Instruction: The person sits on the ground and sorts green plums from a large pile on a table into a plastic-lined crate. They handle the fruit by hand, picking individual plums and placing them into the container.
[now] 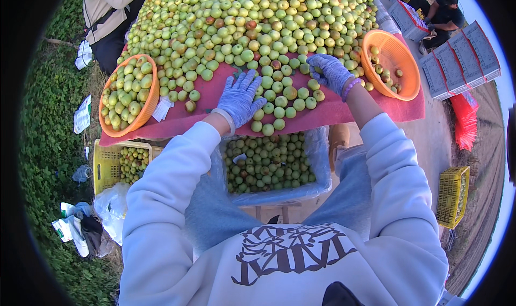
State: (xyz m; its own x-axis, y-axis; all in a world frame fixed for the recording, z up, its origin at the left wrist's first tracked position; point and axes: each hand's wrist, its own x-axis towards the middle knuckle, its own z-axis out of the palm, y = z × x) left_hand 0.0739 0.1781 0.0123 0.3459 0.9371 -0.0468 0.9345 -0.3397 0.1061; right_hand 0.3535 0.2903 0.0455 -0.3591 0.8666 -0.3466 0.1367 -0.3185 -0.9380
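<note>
Green jujube-like fruits (pixel 242 27) are heaped over a table with a red cloth (pixel 209 89). My left hand (pixel 240 98), in a thin striped glove, lies spread palm down at the left of some loose fruits near the cloth's front edge. My right hand (pixel 330 73), gloved alike, is at the right of these fruits with its fingers curled; a fruit shows partly between them. Below the table edge, between my knees, stands a crate lined with clear plastic (pixel 320 189), with many green fruits inside.
An orange basket full of fruits (pixel 151 100) stands at the left, another orange basket (pixel 413 78) with fewer at the right. A yellow crate (pixel 105 167) is at the lower left. One person (pixel 107 19) is at the upper left; another (pixel 445 17) sits by stacked boxes (pixel 463 62).
</note>
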